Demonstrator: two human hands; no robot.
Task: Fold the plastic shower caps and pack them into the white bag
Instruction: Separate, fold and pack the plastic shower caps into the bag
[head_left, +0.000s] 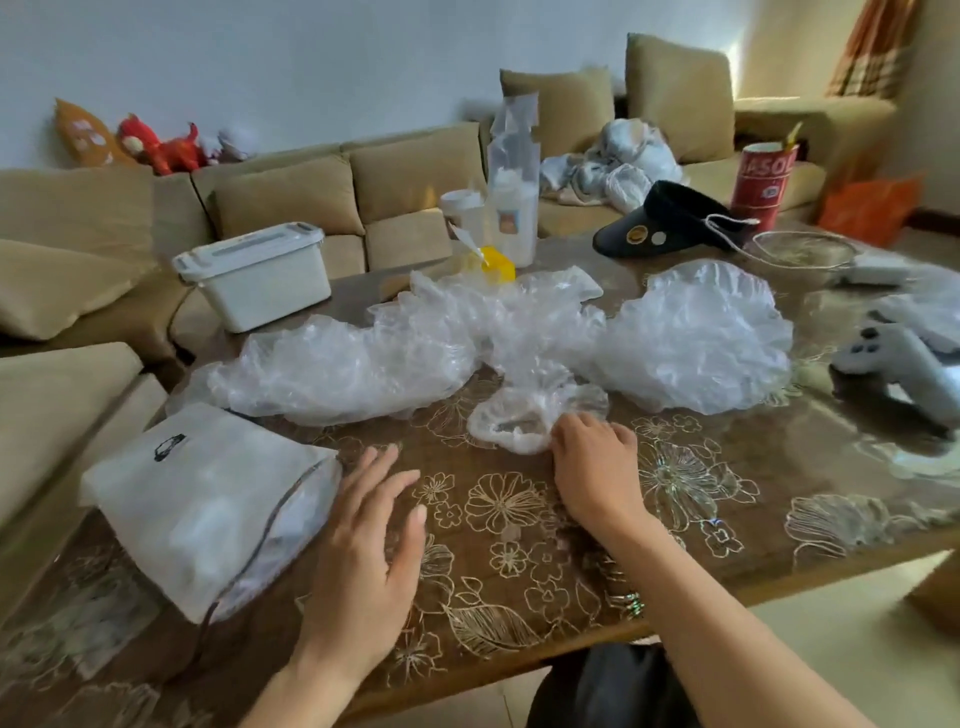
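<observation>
The right hand, centre frame, grips a small cap with curled fingers. The left hand hovers with fingers apart, just beside the bag at lower left. Loose caps lie above.

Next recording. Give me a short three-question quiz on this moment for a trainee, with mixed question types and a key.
1. True or false: the right hand has its curled fingers on the small shower cap nearest the person.
2. Multiple choice: the white bag lies A) to the left of the left hand, B) between the two hands, C) to the right of the right hand.
3. Fill in: the left hand's fingers are ____ and hold nothing.
Key: 1 true; 2 A; 3 straight.
</observation>
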